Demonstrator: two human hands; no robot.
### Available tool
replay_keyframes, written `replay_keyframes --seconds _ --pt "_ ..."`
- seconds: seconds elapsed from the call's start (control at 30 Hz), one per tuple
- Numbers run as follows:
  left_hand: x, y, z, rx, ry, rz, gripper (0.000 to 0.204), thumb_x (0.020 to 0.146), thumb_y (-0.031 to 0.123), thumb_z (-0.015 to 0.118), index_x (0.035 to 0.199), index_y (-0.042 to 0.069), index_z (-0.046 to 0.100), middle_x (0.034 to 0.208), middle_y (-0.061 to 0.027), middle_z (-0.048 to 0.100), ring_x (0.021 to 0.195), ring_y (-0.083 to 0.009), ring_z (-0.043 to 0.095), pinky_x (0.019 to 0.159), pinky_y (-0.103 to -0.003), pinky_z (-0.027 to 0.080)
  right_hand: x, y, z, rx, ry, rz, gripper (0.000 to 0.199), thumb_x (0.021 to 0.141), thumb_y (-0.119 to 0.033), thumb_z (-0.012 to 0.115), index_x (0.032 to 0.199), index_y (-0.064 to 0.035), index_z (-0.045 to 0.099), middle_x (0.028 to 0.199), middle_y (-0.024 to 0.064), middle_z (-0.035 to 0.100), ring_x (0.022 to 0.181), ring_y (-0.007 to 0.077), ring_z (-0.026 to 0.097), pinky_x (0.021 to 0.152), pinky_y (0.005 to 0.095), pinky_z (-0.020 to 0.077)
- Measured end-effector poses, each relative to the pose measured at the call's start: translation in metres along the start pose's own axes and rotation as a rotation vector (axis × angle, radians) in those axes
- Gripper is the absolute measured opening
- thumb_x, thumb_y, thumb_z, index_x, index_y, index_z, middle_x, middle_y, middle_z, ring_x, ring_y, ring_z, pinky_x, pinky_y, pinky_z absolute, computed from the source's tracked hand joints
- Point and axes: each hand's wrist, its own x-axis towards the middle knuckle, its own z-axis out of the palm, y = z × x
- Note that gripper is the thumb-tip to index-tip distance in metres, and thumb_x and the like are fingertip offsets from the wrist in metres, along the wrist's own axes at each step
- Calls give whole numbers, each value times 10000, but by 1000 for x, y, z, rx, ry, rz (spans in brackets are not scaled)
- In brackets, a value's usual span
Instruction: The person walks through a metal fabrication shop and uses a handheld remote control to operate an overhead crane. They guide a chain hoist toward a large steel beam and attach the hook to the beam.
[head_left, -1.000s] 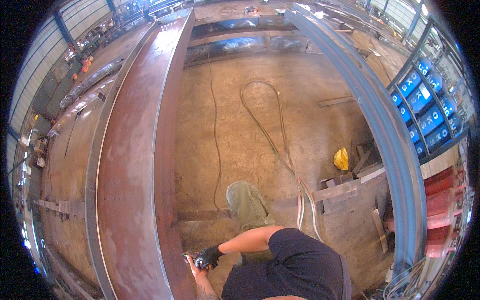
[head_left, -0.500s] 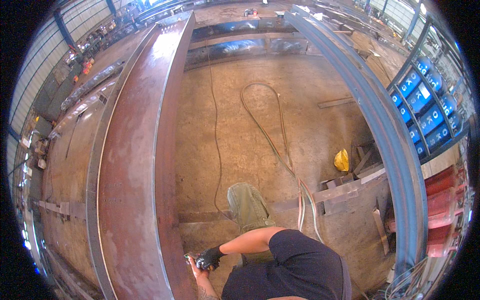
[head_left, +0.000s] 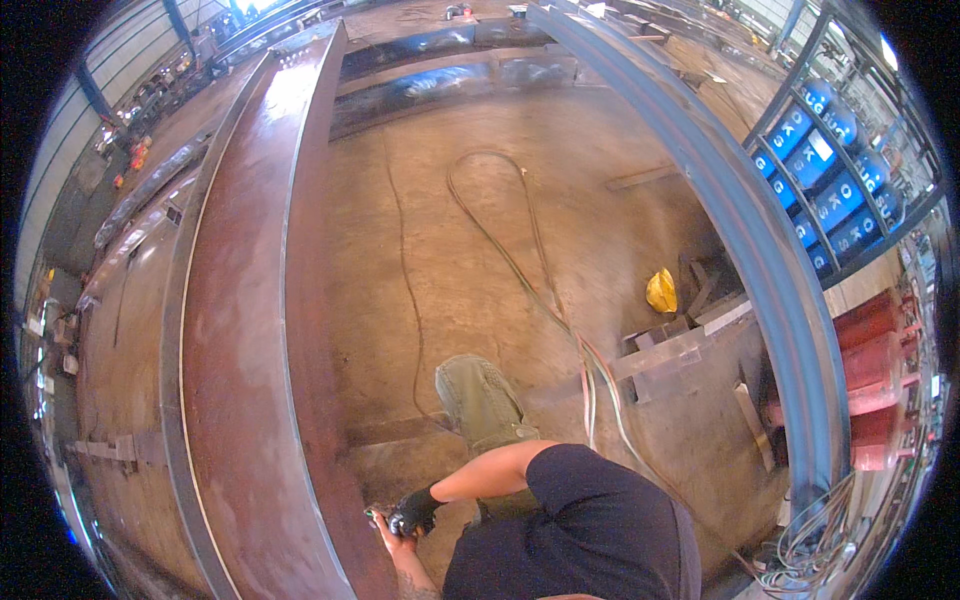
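Where both hands [head_left: 419,508] meet, curled — they grip a dark object [head_left: 398,524].

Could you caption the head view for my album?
A gloved hand and a bare hand close together beside a long brown beam, looped hoses on the floor.

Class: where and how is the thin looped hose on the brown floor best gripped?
Probably at its rounded far bend, from above: the thin looped hose lies flat on the brown floor, and that bend sits well away from where the strands cross.
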Motion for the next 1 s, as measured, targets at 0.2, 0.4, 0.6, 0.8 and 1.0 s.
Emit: replay_keyframes --seconds 0.2,0.4,0.6,0.8,1.0 --pt "3 0 -6 30 10 -11 644 769 630 602 1163 123 556 1130 -83 603 1009 -289 583 854 -478 475 -1 -3 -1 -39 33 6 452 585 -161 730 1018 -102 614 850 121 661 705 280 616 633 424 481" --pt "-8 2 17 -17 -51 15 646 772 672 569 1058 94 576 1032 -96 639 922 -293 611 822 -464 496 2 2 4 -136 28 -43 459 606 -198 720 1039 -109 597 906 124 652 771 295 616 696 425 480" --pt "-13 5 9 -18 -65 -19 575 785 620 602 1076 124 581 1032 -85 640 921 -291 613 828 -473 495 3 20 12 -420 32 -175 467 628 -235 709 1061 -116 580 962 126 643 836 310 617 760 427 479" --pt "-21 2 24 -83 -28 28 540 794 580 620 1111 147 563 1024 -73 638 921 -287 614 850 -465 487 8 36 18 -296 58 -174 440 649 -206 711 1055 -116 568 909 112 651 796 297 626 719 426 488" --pt "1 -7 -9 -119 -31 2 553 785 587 627 1117 150 559 1022 -86 641 920 -295 619 837 -459 495 -13 -31 -14 -325 44 -202 394 700 -164 699 1068 -123 564 831 89 664 698 253 632 626 410 497"
